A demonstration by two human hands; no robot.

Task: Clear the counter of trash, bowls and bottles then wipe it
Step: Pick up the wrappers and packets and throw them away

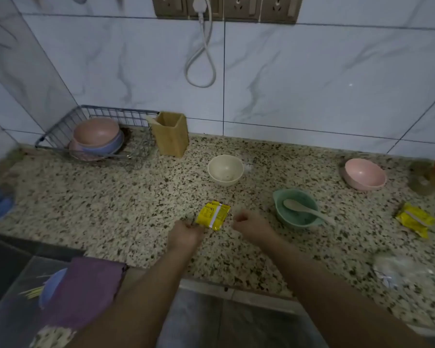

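- Step in hand, as judged: trash collection. The left hand (186, 234) pinches the near-left corner of a yellow foil snack wrapper (213, 215) lying on the speckled granite bench (111, 209).
- The right hand (249, 223) hovers curled narrow just right of the wrapper, holding nothing visible.
- Next: lift the wrapper clear; a second yellow wrapper (415, 219), a cream bowl (225, 170), a green bowl with spoon (296, 208) and a pink bowl (364, 174) still await.

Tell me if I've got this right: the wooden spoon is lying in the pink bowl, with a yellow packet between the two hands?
Not quite. The head view shows the wooden spoon lying in the green bowl, not the pink bowl, which looks empty further right. The yellow packet does lie between the left hand and right hand.
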